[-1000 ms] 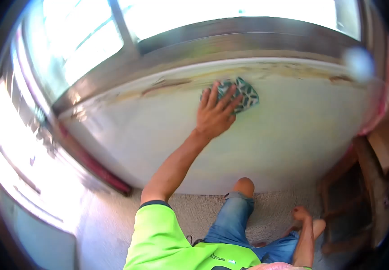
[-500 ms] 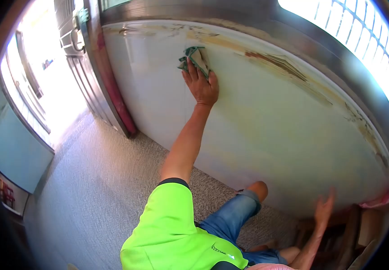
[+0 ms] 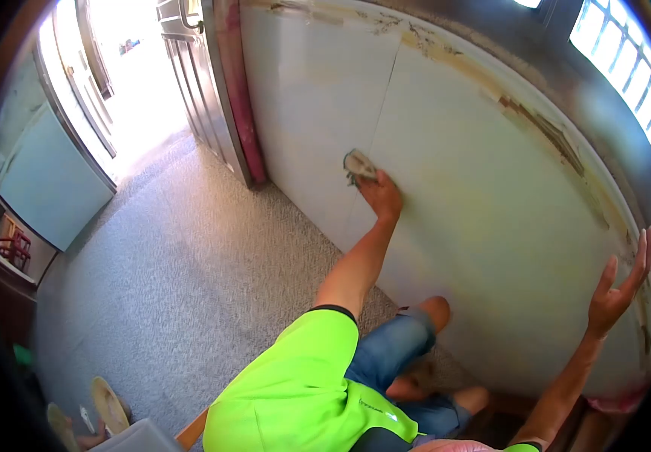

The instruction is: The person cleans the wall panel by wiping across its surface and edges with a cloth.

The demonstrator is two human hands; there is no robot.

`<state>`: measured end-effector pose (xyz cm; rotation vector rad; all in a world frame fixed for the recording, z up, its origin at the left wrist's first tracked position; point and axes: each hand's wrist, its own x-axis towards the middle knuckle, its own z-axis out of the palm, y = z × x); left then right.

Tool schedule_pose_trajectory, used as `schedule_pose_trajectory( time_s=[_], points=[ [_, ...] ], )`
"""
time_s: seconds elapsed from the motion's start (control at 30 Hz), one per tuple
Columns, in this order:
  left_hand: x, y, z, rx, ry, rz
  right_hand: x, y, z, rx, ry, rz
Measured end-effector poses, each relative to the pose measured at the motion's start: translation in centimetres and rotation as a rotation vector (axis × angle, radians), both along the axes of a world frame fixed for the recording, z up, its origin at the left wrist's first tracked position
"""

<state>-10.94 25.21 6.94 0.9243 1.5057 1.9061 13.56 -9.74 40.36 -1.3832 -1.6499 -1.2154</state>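
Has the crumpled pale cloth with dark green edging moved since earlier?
Yes, down: the cloth at the left hand now sits well below the brown-stained, peeling upper strip of the white wall panel; earlier it was just beneath that strip.

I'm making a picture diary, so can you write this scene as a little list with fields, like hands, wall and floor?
Left hand: holds a cloth at the wall
Right hand: empty, fingers stretched out; touching the wall or not, unclear
Wall: pale, brown marks near its upper edge
Floor: greyish
Shirt: bright green
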Motion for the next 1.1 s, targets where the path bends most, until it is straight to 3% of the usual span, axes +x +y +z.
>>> schedule_pose_trajectory(
  time_s=[0.13, 0.2, 0.27, 0.33, 0.43, 0.53, 0.57, 0.63, 0.8, 0.93, 1.03, 1.1],
  points=[
    [0.2, -0.3, 0.3, -0.112, -0.107, -0.014, -0.7, 2.7, 3.0, 0.003, -0.127, 0.031],
    [0.1, 0.6, -2.1, -0.122, -0.057, -0.006, -0.4, 4.5, 3.9, 0.032, -0.203, 0.017],
    [-0.6, 1.9, -2.8, -0.129, -0.004, 0.008, 0.3, 6.7, 3.9, 0.106, -0.238, -0.049],
    [-0.9, 1.9, -3.3, -0.019, -0.174, 0.004, 1.7, 9.1, 3.0, 0.124, -0.288, -0.106],
    [-1.6, 4.0, -4.4, -0.017, -0.156, 0.058, 2.9, 10.6, 2.9, 0.151, -0.331, -0.181],
    [-3.9, 5.2, -2.5, -0.005, -0.226, 0.026, 2.9, 9.1, 3.2, 0.147, -0.334, -0.21],
    [-4.6, 5.8, -1.1, -0.013, -0.238, 0.035, 3.1, 9.1, 3.2, 0.138, -0.332, -0.22],
    [-5.6, 6.5, 3.4, 0.131, 0.028, 0.12, 3.0, 9.2, 3.2, 0.131, -0.361, -0.224],
    [-8.0, 8.2, 16.4, 0.399, 0.205, 0.096, 1.5, 9.7, 4.1, 0.121, -0.368, -0.261],
    [-8.4, 8.1, 24.8, 0.602, 0.433, 0.101, -1.9, 10.6, 5.8, 0.013, -0.293, -0.129],
    [-8.0, 9.3, 28.0, 0.582, 0.543, 0.253, -5.8, 12.9, 8.3, -0.108, -0.348, -0.008],
    [-8.6, 11.0, 27.8, 0.593, 0.487, 0.227, -7.6, 14.8, 9.9, -0.165, -0.487, 0.0]
  ],
)
